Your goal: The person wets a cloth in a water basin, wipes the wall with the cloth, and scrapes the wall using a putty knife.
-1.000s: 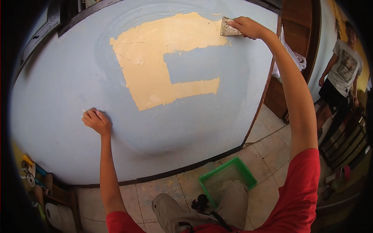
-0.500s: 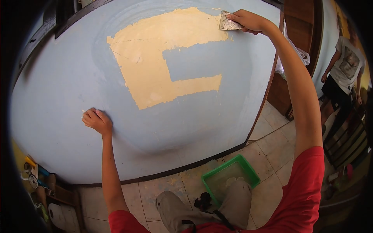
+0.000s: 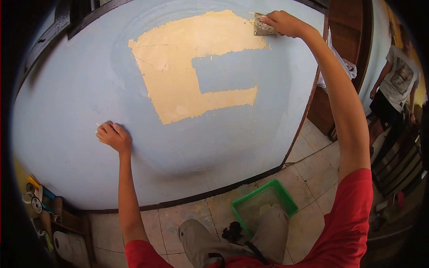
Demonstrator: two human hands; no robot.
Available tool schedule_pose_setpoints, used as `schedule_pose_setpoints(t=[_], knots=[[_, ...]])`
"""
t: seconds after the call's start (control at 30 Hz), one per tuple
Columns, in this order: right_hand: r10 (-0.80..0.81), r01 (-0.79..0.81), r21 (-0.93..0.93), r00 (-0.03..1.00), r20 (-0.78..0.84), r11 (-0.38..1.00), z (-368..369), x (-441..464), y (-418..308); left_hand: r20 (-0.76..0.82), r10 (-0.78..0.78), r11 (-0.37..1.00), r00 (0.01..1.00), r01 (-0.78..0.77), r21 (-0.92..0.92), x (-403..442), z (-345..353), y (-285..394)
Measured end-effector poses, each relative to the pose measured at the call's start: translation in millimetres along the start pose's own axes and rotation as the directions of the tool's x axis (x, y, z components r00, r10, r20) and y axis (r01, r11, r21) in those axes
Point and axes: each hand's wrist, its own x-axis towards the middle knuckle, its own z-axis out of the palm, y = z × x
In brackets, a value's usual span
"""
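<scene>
Before us stands the smooth blue wall [image 3: 71, 98], then the jagged yellow patch [image 3: 172, 71]. Our right fingers [image 3: 267, 20] pinch the speckled flat scraper [image 3: 262, 26] at its upper-right edge; our left fingers [image 3: 106, 131] curl closed.

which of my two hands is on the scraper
The right hand: it grips the scraper at the yellow patch's upper right corner. The left hand is lower, at the blue wall, with no scraper.

A red shirt [image 3: 342, 221] with short sleeves shows at lower left and lower right; greyish-beige trousers [image 3: 199, 239] and narrow black straps [image 3: 256, 250] show at bottom centre. The left hand [image 3: 114, 136] and right hand [image 3: 287, 24] are bare.
</scene>
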Motion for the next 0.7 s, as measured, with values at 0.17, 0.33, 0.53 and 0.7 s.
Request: schedule_pose_setpoints(t=[0.17, 0.33, 0.53, 0.7], knots=[[-0.027, 0.029, 0.074, 0.999, -0.024, 0.997, 9.6, 8.0, 4.7, 0.007, -0.008, 1.0, 1.0, 0.008, -0.007, 0.7, -2.2, -0.3], [-0.024, 0.024, 0.075, 1.0, 0.0, 0.997, 6.1, 5.6, 1.4, 0.004, -0.001, 1.0, 1.0, 0.001, -0.017, 0.8, -0.9, 2.1], [0.061, -0.064, 0.216, 0.998, 0.021, 0.974, 9.4, -4.5, -16.6, 0.017, -0.01, 1.0, 1.0, 0.01, 0.006, 1.9, -1.1, 0.8], [0.05, -0.051, 0.118, 0.999, 0.007, 0.992, 4.2, -5.0, -18.4, -0.005, -0.01, 1.0, 1.0, 0.01, -0.002, 1.3, -0.9, 2.3]])
